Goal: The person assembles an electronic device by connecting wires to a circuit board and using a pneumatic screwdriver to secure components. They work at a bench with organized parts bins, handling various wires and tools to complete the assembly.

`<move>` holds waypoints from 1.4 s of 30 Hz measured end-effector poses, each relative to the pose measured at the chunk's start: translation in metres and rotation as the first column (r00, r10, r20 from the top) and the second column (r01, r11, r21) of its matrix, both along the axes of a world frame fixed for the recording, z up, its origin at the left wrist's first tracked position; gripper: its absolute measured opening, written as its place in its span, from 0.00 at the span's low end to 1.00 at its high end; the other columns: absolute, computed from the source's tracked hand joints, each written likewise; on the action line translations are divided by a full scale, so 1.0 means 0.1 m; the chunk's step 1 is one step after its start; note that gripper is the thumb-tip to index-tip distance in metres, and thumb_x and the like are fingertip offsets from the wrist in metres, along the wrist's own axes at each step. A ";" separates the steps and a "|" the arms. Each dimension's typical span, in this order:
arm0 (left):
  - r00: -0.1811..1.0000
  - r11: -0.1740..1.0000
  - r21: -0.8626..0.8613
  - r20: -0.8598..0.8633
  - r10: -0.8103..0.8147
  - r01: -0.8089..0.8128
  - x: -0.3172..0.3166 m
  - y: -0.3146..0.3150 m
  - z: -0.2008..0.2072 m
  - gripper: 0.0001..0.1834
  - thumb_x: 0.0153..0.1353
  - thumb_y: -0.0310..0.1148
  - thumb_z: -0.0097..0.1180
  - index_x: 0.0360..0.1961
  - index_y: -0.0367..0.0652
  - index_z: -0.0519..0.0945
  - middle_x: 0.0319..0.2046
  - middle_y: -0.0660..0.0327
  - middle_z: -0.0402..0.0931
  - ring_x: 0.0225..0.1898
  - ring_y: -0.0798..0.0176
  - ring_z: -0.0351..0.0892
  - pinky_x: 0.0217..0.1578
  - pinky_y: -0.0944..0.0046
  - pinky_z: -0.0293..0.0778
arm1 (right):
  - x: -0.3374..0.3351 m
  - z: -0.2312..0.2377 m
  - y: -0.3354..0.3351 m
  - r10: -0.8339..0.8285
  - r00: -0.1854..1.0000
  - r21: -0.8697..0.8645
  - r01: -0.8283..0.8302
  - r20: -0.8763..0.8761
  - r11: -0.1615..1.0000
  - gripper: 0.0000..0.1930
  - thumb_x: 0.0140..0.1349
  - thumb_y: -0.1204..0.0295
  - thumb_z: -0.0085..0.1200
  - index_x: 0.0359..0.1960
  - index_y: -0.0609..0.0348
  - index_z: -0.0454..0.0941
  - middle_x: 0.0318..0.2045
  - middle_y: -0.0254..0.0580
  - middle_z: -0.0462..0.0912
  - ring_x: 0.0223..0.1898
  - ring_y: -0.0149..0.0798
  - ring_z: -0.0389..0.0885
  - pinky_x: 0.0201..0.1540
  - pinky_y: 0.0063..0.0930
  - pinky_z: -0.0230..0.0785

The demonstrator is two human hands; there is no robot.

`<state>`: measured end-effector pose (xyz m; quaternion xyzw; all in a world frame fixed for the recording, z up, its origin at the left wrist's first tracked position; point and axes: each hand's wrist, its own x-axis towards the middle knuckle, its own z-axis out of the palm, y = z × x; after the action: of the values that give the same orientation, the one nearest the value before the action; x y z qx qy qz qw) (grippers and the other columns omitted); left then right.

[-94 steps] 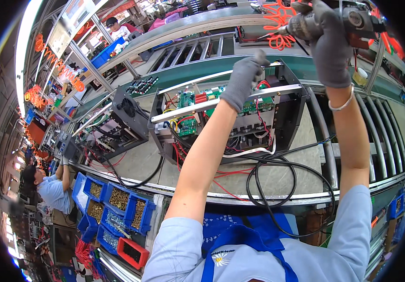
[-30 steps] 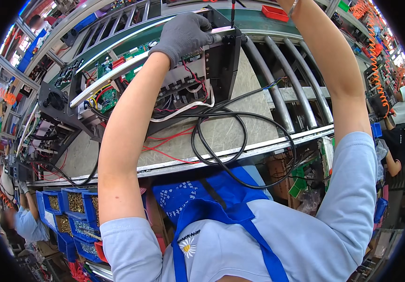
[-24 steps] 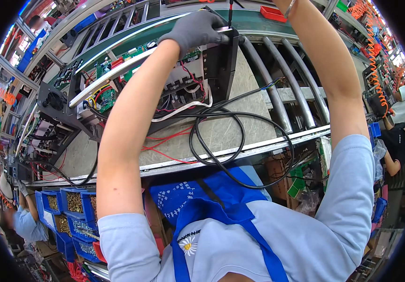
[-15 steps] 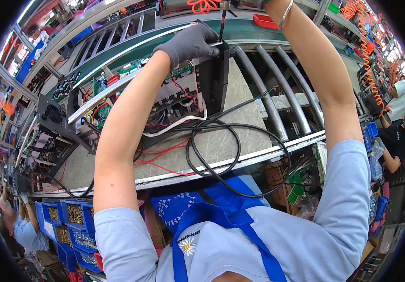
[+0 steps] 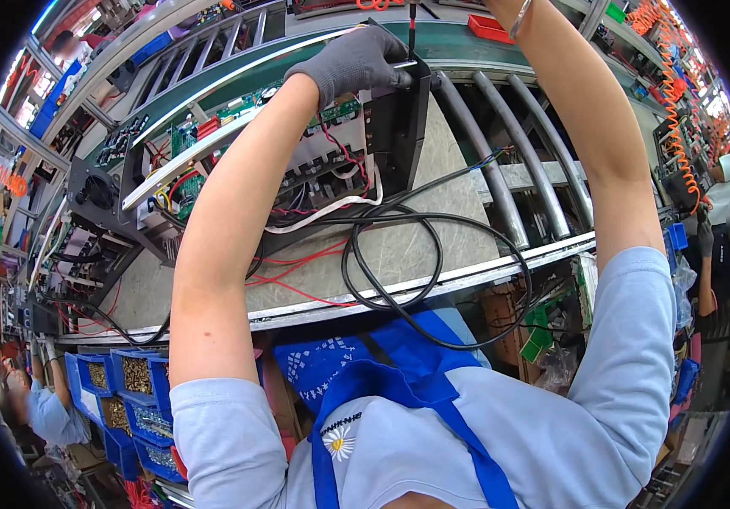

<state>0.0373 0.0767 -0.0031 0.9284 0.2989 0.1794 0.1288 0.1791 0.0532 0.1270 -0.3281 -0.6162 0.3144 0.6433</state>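
My left hand [image 5: 355,64], in a grey glove, closes around the far end of a silver metal rail [image 5: 183,161] where it meets a black end panel [image 5: 396,127]. That rail crosses the top of an open black chassis holding green circuit boards [image 5: 183,136] and wiring. Just beyond my fingertips, a dark driver shaft [image 5: 412,32] stands upright over the panel's top corner; its upper part is cut off. My right forearm [image 5: 581,93] reaches to the upper edge, a bracelet at its wrist. The right hand itself is out of the picture.
A black cable [image 5: 438,254] loops over the bench's front edge, beside red wires [image 5: 297,284]. Metal rollers [image 5: 501,153] lie to the right. Blue bins [image 5: 136,379] of small hardware stand at lower left. A red tray [image 5: 490,28] sits behind. Other people work at both sides.
The view has shifted slightly, so the chassis and my left hand appear a little higher and further right. My right glove's edge has left the picture. My left hand keeps its grip.
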 end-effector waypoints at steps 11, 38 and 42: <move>0.629 0.984 -0.178 0.767 0.126 0.020 -0.28 -0.82 0.16 0.21 0.57 0.50 0.62 0.34 0.40 0.86 0.30 0.55 0.85 0.29 0.54 0.84 0.35 0.58 0.77 | 0.15 0.26 -0.36 0.151 0.988 0.210 -0.141 -0.034 0.968 0.09 0.59 0.67 0.51 0.30 0.60 0.77 0.24 0.42 0.80 0.19 0.34 0.78 0.14 0.27 0.66; 0.215 0.203 -0.910 0.293 0.932 0.362 -1.62 -3.59 -1.99 0.21 0.71 0.39 0.43 0.58 0.36 0.72 0.44 0.53 0.80 0.24 0.75 0.75 0.18 0.78 0.67 | -1.19 -2.16 -2.95 0.450 0.736 0.127 -0.453 -0.505 0.883 0.19 0.49 0.75 0.52 0.45 0.57 0.67 0.31 0.40 0.63 0.32 0.34 0.64 0.25 0.22 0.68; 0.114 0.216 -0.868 0.295 0.949 0.448 -1.58 -3.59 -1.99 0.18 0.70 0.39 0.49 0.53 0.37 0.74 0.45 0.52 0.79 0.31 0.67 0.83 0.21 0.76 0.73 | -1.21 -2.11 -2.94 0.397 0.809 0.195 -0.345 -0.434 0.918 0.20 0.53 0.70 0.59 0.47 0.57 0.68 0.30 0.40 0.67 0.31 0.34 0.70 0.24 0.22 0.74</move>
<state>-0.1207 -0.2828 -0.2026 0.1869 0.4084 0.5185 0.7276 0.0584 -0.2404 -0.0837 -0.0814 -0.5118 0.4698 0.7147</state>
